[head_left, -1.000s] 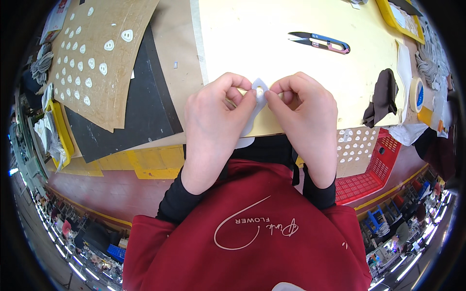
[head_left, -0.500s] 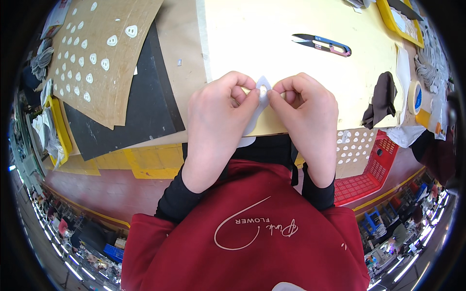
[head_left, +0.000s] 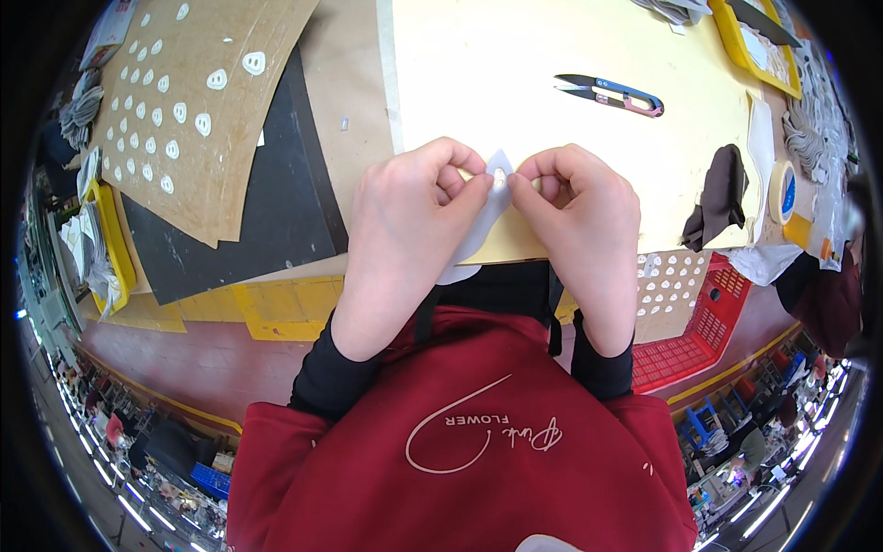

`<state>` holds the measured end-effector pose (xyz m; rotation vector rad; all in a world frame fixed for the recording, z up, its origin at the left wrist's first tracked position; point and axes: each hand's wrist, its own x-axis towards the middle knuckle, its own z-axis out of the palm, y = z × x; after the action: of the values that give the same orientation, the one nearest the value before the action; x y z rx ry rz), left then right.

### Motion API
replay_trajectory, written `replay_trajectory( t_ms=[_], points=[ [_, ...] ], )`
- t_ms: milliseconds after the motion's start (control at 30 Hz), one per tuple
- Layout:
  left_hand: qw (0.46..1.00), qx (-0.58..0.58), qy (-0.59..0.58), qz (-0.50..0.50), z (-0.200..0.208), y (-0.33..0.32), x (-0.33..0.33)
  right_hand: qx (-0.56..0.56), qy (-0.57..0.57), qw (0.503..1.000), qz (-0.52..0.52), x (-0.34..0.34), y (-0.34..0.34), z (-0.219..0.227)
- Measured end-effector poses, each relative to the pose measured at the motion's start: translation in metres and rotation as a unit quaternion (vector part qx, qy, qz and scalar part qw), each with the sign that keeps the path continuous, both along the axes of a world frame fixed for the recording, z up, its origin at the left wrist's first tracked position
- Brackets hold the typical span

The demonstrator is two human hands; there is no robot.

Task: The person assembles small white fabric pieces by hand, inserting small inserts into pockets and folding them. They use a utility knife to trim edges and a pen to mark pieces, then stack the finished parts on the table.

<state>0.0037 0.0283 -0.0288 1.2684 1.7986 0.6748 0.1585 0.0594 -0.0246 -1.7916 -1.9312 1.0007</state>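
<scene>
My left hand (head_left: 409, 225) and my right hand (head_left: 584, 225) meet over the near edge of a pale yellow table mat (head_left: 515, 83). Both pinch a small white piece of sheet material (head_left: 483, 216) between thumb and fingertips, its pointed tip sticking up between the hands and its lower part hanging below my left hand. A tiny white piece sits at the pinch point, mostly hidden by my fingers.
Thread snips (head_left: 612, 92) lie on the mat beyond my hands. A brown cardboard sheet (head_left: 198, 101) with several white oval pieces lies left over a black sheet (head_left: 248, 221). A dark cloth (head_left: 717, 193), tape roll (head_left: 782, 189), red basket (head_left: 699, 331) and yellow trays (head_left: 759, 51) are right.
The hands have stayed together on the white piece, with only slight finger shifts at the pinch point.
</scene>
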Motion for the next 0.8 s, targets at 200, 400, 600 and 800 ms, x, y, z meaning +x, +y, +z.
replay_trajectory(
  t_ms=[200, 400, 600, 800],
  points=[
    [1.0, 0.007, -0.017, 0.015, -0.003, -0.001, 0.001, -0.002, -0.004, 1.0, 0.007, -0.002, 0.0, 0.001],
    [1.0, 0.022, -0.001, 0.009, -0.004, -0.001, 0.001, 0.024, -0.045, 0.998, 0.038, -0.004, 0.004, 0.002],
    [0.999, 0.014, -0.031, 0.025, -0.004, 0.001, -0.001, -0.005, 0.013, 0.997, 0.079, 0.007, 0.021, 0.001],
    [1.0, 0.03, 0.003, 0.007, -0.007, 0.002, -0.001, 0.009, 0.035, 0.996, 0.082, 0.01, 0.019, -0.003]
  ],
)
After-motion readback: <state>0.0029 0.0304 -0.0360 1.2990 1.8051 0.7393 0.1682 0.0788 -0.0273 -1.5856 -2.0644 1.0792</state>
